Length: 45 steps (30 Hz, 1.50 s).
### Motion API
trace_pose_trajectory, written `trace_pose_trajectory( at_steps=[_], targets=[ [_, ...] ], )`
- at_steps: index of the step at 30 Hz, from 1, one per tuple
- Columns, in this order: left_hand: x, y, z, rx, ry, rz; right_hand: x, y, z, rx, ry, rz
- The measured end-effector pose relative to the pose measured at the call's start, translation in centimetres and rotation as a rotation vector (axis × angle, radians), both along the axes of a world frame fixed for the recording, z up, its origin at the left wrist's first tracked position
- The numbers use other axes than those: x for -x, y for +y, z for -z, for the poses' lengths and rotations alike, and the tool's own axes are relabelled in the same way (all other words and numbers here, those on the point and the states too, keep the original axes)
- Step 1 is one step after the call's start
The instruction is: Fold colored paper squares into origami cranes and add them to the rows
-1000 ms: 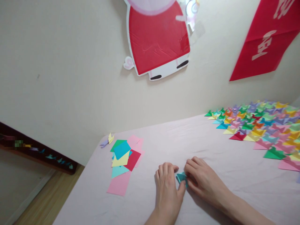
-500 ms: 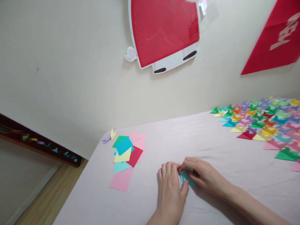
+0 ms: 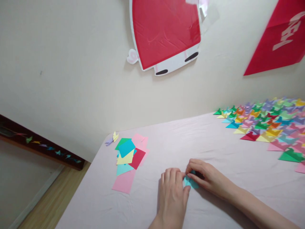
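Observation:
A small piece of light blue origami paper (image 3: 190, 182) lies on the pale pink sheet between my hands. My right hand (image 3: 202, 175) pinches its upper edge, thumb against the fingers. Flat on the sheet to the left of the paper rests my left hand (image 3: 172, 187), its forefinger and thumb touching the paper's left side. Part of the paper is hidden under my right fingers, so its exact folds do not show.
Loose coloured paper squares (image 3: 131, 159) overlap at the left. Two small folded papers (image 3: 112, 138) stand by the far left corner. Rows of folded paper birds (image 3: 267, 124) fill the right side against the wall (image 3: 95, 79). More small folded pieces sit on a dark ledge (image 3: 79, 165).
My left thumb has slid down toward the paper's lower left corner, baring more of its surface. The right thumb has moved up to its top edge.

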<state>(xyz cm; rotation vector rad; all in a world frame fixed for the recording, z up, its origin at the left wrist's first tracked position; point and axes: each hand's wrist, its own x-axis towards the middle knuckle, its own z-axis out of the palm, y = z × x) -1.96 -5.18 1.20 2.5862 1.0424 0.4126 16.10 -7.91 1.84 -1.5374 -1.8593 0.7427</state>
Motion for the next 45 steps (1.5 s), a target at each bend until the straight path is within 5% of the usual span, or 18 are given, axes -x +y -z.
trace_pose_trajectory(
  at_steps=[11, 20, 30, 45],
  targets=[
    [1.4, -0.5, 2.8, -0.414, -0.051, 0.226, 0.2, -0.1, 0.2, -0.025, 0.006, 0.028],
    [1.1, -0.9, 3.0, -0.427, 0.037, 0.245, 0.5, 0.0, 0.4, -0.081, -0.225, 0.227],
    [1.1, -1.1, 2.4, -0.445, 0.01, 0.224, -0.7, 0.3, 0.1, 0.049, -0.148, 0.167],
    [1.1, -1.3, 2.7, -0.505, 0.072, 0.216, 0.7, 0.3, 0.3, -0.046, -0.237, 0.166]
  ],
)
